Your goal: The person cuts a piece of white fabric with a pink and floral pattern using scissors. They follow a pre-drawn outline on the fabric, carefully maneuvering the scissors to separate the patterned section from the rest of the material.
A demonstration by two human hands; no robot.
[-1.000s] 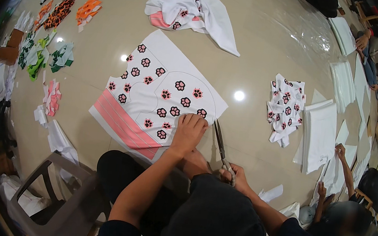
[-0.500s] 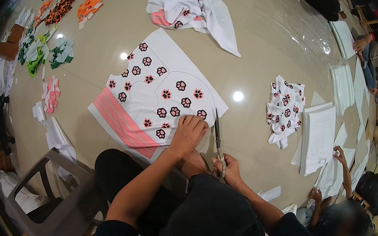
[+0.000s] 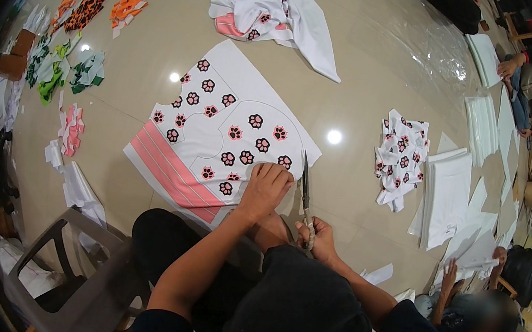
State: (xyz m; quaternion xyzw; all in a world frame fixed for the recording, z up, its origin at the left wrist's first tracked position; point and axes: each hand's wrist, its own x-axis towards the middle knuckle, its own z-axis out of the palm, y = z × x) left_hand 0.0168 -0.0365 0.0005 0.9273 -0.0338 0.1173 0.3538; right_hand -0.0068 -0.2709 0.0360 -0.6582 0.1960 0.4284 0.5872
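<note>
A white fabric panel [image 3: 218, 124] printed with pink-and-black paws, pink stripes and thin outlines lies on the tiled floor before me. My left hand [image 3: 267, 186] rests on its lower right part, fingers bent together and pinching the cloth. My right hand [image 3: 315, 237] grips a pair of long dark scissors [image 3: 306, 193] by a wrapped handle. Their blades point upward at the panel's right edge, beside my left fingers; how far open they are is hard to tell. My bare foot [image 3: 269, 232] shows partly under my left wrist.
Crumpled paw-print fabric [image 3: 276, 16] lies above, printed scraps [image 3: 402, 152] and stacked white sheets [image 3: 446, 193] right. Coloured scrap piles [image 3: 87, 8] are far left, a plastic chair [image 3: 70, 268] lower left. A co-worker [image 3: 478, 321] handles white sheets lower right; another person [image 3: 519, 70] sits upper right.
My right hand and the scissors have moved slightly up and left, blade tips now higher along the panel's edge. The lower-right co-worker's hands have shifted down, lifting a white sheet.
</note>
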